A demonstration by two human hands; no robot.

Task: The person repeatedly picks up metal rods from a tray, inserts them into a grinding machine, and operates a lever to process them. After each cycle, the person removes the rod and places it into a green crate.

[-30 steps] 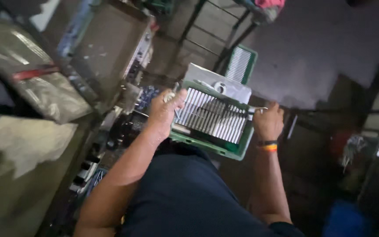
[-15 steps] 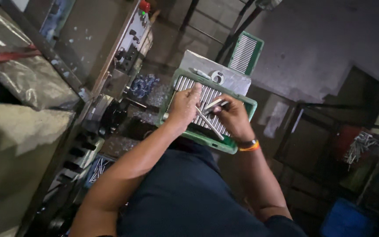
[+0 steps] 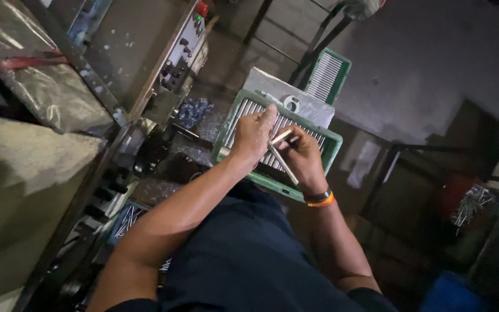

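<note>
Metal rod [image 3: 284,164] is lying slantwise across the green tray [image 3: 333,145] of rods, and I am seeing my right hand [image 3: 302,157] pinching it while my left hand [image 3: 253,134], fingers curled, is pinching a second rod's [image 3: 281,137] end just beside it

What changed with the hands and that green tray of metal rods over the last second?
The right hand, which gripped the tray's edge a second ago, came in over the rods and now holds a metal rod lifted off the rows. The left hand slid from the tray's far corner toward the middle, beside the right. The green tray stayed on the lap, still full of rods, and the second tray stayed behind it.
</note>
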